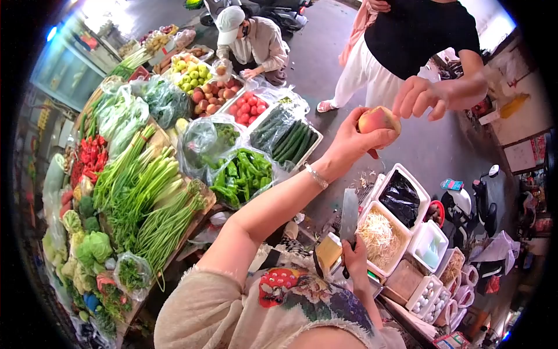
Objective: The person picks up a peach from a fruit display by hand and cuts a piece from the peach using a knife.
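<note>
My left hand (369, 131) is stretched forward, its fingers closed round a red-and-yellow peach (376, 120). Close beside the peach is the hand (419, 99) of a person in a black top, fingers bent; I cannot tell whether it touches the fruit. Lower down, near my body, my right hand (354, 256) grips a cleaver (349, 215) by its dark handle, the broad blade pointing up and away from me. A yellowish block-like object (329, 253) is just left of the cleaver's handle; its kind is unclear.
At left, a stall holds leafy greens (131, 192), green peppers (241, 174), cucumbers (290, 141), tomatoes (248, 109) and other produce. A person in a cap (256, 43) crouches behind it. Bean sprouts (378, 232), a black-bagged tub (400, 198) and eggs (427, 296) are at right.
</note>
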Demonstrator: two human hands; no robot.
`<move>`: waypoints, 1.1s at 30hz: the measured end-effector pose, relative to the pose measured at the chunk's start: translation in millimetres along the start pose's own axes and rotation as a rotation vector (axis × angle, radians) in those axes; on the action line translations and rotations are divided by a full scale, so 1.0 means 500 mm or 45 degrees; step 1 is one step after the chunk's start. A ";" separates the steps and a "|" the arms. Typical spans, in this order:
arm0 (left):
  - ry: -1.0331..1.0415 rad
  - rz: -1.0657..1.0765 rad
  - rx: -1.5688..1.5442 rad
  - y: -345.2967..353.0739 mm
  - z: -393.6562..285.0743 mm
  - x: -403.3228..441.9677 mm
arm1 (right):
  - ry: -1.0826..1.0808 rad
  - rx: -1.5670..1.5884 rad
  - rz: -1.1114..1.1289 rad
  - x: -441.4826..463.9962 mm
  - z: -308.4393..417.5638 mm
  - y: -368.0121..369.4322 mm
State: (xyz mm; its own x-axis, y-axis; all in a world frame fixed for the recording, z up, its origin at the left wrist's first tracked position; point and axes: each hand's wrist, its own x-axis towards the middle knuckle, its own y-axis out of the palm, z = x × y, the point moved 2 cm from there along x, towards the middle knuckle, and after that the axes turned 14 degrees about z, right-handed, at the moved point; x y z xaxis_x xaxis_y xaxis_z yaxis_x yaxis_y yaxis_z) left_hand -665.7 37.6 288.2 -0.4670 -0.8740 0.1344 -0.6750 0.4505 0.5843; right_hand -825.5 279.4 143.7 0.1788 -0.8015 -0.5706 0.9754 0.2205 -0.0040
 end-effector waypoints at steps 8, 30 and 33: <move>-0.032 0.004 0.232 0.038 -0.031 0.013 | -0.254 -0.309 -0.034 0.023 -0.050 -0.014; -0.116 0.151 0.086 0.109 -0.054 0.029 | -0.084 0.038 -0.133 -0.009 0.003 -0.018; -0.102 0.171 -0.042 0.107 -0.040 0.031 | -0.160 -0.055 -0.185 -0.004 -0.011 -0.032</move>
State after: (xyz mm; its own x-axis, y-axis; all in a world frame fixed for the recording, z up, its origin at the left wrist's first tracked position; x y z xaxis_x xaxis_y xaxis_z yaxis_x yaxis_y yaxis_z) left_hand -697.4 44.2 337.6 -0.5965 -0.7885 0.1496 -0.5850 0.5548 0.5917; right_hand -842.1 280.5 140.4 0.0543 -0.8891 -0.4544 0.9861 0.1194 -0.1157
